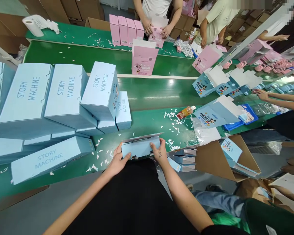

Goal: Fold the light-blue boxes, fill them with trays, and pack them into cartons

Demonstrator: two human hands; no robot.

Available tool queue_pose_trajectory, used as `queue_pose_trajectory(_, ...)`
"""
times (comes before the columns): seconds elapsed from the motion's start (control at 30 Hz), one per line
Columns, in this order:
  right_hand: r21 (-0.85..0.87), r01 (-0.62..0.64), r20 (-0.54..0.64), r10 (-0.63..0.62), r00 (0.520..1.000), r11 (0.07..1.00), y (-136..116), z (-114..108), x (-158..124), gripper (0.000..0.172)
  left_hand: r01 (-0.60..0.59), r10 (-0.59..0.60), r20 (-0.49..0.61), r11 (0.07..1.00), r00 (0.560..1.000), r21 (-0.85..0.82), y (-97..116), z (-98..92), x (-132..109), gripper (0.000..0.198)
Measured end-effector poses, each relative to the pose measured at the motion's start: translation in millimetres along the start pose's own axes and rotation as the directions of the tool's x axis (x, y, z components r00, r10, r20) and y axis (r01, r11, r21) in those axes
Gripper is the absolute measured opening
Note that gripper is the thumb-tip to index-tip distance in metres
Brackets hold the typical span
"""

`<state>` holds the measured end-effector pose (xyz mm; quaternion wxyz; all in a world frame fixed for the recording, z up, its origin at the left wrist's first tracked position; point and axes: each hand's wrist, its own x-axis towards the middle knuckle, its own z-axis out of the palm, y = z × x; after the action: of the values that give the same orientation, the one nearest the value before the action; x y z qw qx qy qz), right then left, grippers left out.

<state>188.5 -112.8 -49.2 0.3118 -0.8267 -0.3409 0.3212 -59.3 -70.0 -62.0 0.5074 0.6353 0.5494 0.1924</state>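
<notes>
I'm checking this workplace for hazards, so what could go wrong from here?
Paper scraps litter the table; some might get caught in the box between the left hand and right hand. The drink bottle is close to an open box, so a knock could perhaps cause a spill. The stacked boxes on the left rest on others, and a bump might topple them.

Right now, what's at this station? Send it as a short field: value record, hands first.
left hand: holds left end of a light blue box
right hand: holds right end of the same box
left side: stacked STORY MACHINE boxes
bench top: green, strewn with white scraps
right of the held box: drink bottle
across: another person's hands on a pink box
</notes>
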Motion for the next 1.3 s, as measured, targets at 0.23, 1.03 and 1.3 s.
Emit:
queue_pose_trajectory(0.23,0.027,0.044,0.080,-0.046,0.996,0.999,6.3,-0.4,5.5,0.072,-0.056,0.027,-0.209,0.990,0.978,-0.132,0.0,-3.0,19.1,0.060)
queue_pose_trajectory(1.03,-0.366,0.736,0.519,-0.532,0.669,0.569,-26.2,-66.3,-1.6,0.055,-0.612,0.392,0.498,0.666,0.774,0.427,37.6,-66.3,26.1,0.058)
queue_pose_trajectory(1.3,-0.325,0.754,0.428,-0.622,0.656,0.571,-17.2,-51.5,-30.9,0.029,-0.582,0.393,0.445,0.666,0.805,0.465,29.3,-49.0,32.2,0.051)
